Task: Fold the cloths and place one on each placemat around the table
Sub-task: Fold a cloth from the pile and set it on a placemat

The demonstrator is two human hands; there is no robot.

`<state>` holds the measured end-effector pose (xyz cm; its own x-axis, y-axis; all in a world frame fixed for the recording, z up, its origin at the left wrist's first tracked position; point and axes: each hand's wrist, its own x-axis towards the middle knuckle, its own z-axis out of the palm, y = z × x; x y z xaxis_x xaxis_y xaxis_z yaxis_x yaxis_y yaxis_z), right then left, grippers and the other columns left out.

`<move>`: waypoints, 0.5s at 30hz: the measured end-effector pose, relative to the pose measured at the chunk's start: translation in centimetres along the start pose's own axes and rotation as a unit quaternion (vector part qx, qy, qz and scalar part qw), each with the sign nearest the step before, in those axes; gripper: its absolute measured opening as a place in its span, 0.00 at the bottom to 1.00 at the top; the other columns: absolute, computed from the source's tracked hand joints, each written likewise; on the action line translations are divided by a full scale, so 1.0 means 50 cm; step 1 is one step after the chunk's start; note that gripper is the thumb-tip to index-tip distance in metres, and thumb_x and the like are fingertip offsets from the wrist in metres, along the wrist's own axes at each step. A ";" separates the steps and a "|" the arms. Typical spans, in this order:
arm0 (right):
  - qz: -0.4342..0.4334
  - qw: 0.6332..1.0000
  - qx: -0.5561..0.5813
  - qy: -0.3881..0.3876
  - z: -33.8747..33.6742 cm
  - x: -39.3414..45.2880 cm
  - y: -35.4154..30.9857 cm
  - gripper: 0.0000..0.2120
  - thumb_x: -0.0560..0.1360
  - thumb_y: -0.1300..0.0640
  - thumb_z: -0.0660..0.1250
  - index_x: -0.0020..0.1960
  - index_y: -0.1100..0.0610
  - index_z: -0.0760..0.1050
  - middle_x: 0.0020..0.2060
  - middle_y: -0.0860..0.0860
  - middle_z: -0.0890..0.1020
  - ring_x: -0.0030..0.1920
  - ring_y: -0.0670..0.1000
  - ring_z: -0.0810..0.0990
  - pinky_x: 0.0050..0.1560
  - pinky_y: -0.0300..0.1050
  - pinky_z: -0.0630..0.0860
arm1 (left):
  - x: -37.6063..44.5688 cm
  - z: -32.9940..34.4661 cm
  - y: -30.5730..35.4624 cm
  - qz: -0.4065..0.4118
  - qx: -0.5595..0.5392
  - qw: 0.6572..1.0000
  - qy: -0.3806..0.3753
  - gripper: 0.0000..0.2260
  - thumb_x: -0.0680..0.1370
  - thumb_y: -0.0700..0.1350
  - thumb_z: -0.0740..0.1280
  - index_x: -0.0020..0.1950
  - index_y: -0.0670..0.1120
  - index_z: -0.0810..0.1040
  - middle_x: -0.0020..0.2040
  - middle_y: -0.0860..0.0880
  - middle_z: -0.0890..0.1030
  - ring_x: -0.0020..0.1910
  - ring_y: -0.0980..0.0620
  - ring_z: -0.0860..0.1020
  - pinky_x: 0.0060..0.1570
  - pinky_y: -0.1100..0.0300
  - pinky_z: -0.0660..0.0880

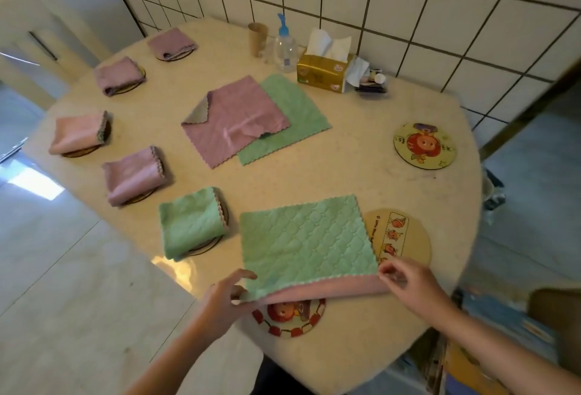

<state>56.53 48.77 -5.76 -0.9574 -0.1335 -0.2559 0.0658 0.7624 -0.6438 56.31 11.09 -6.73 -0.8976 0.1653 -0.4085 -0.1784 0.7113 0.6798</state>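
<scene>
Pinching the near corners of a green cloth [309,239], the left hand [224,295] and right hand [408,280] hold its fingers closed on the hem, turning up a pink underside. The quilted cloth lies at six o'clock on the cream desk [361,155], overlapping a cartoon placemat [290,319] and touching a tan placemat [405,237] printed "Little". Five folded cloths sit on mats from seven to eleven o'clock. White tiled wall [408,1] stands at twelve.
</scene>
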 end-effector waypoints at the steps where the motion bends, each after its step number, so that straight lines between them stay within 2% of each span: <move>1: 0.017 0.999 0.033 0.026 -0.008 0.019 -0.008 0.05 0.74 0.59 0.68 0.47 0.50 0.76 0.42 0.42 0.79 0.44 0.38 0.77 0.43 0.29 0.74 | 0.009 -0.011 0.007 -0.014 -0.031 0.999 0.009 0.15 0.67 0.44 0.78 0.43 0.60 0.75 0.26 0.56 0.75 0.28 0.63 0.73 0.31 0.70 0.67; 2: 0.031 0.996 0.063 0.050 -0.015 0.036 -0.016 0.06 0.73 0.60 0.69 0.45 0.50 0.76 0.41 0.43 0.80 0.43 0.39 0.78 0.41 0.28 0.74 | 0.017 -0.019 0.013 -0.017 -0.060 0.998 0.023 0.11 0.66 0.46 0.78 0.38 0.54 0.76 0.24 0.55 0.72 0.25 0.62 0.69 0.29 0.69 0.63; 4: 0.047 0.990 0.103 0.083 -0.024 0.078 -0.029 0.07 0.74 0.60 0.68 0.43 0.49 0.75 0.40 0.44 0.80 0.43 0.40 0.79 0.40 0.30 0.75 | 0.040 -0.034 0.020 -0.037 -0.126 0.989 0.063 0.13 0.67 0.47 0.76 0.30 0.45 0.74 0.26 0.55 0.69 0.28 0.61 0.65 0.31 0.66 0.62; 6: 0.055 0.986 0.123 0.102 -0.027 0.121 -0.046 0.05 0.75 0.59 0.67 0.43 0.51 0.74 0.40 0.45 0.80 0.43 0.41 0.78 0.38 0.32 0.74 | 0.063 -0.045 0.032 -0.089 -0.241 0.963 0.075 0.08 0.73 0.42 0.73 0.37 0.40 0.81 0.32 0.50 0.76 0.35 0.56 0.73 0.40 0.59 0.75; 8: 0.062 0.983 0.132 0.111 -0.028 0.163 -0.062 0.02 0.76 0.59 0.65 0.46 0.53 0.74 0.41 0.46 0.80 0.43 0.43 0.78 0.39 0.34 0.74 | 0.085 -0.051 0.048 -0.137 -0.321 0.935 0.059 0.07 0.76 0.44 0.69 0.46 0.42 0.84 0.40 0.44 0.81 0.41 0.50 0.78 0.48 0.51 0.79; 9: 0.069 0.983 0.129 0.113 -0.027 0.187 -0.069 0.01 0.77 0.58 0.64 0.47 0.54 0.74 0.42 0.46 0.80 0.43 0.43 0.78 0.39 0.37 0.74 | 0.101 -0.053 0.051 -0.154 -0.329 0.930 0.058 0.07 0.77 0.46 0.69 0.48 0.43 0.83 0.42 0.44 0.81 0.42 0.48 0.79 0.48 0.50 0.78; 12: 0.096 0.983 0.116 0.109 -0.019 0.251 -0.077 0.03 0.77 0.59 0.63 0.49 0.54 0.75 0.43 0.46 0.79 0.44 0.44 0.77 0.40 0.37 0.74 | 0.139 -0.051 0.055 -0.194 -0.332 0.918 0.096 0.05 0.77 0.42 0.68 0.43 0.42 0.80 0.38 0.44 0.75 0.38 0.47 0.74 0.41 0.52 0.73; 15: 0.132 0.981 0.098 0.102 -0.005 0.302 -0.066 0.04 0.76 0.61 0.64 0.49 0.55 0.76 0.45 0.48 0.80 0.46 0.47 0.78 0.39 0.34 0.72 | 0.172 -0.041 0.051 -0.220 -0.329 0.911 0.120 0.06 0.76 0.42 0.68 0.43 0.40 0.79 0.36 0.44 0.73 0.37 0.47 0.72 0.39 0.53 0.69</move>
<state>41.77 44.36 -7.32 -0.9348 0.1973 -0.2955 0.3528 0.6135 -0.7065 47.28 12.91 -7.26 -0.7288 -0.2467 -0.6387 -0.6743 0.0966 0.7321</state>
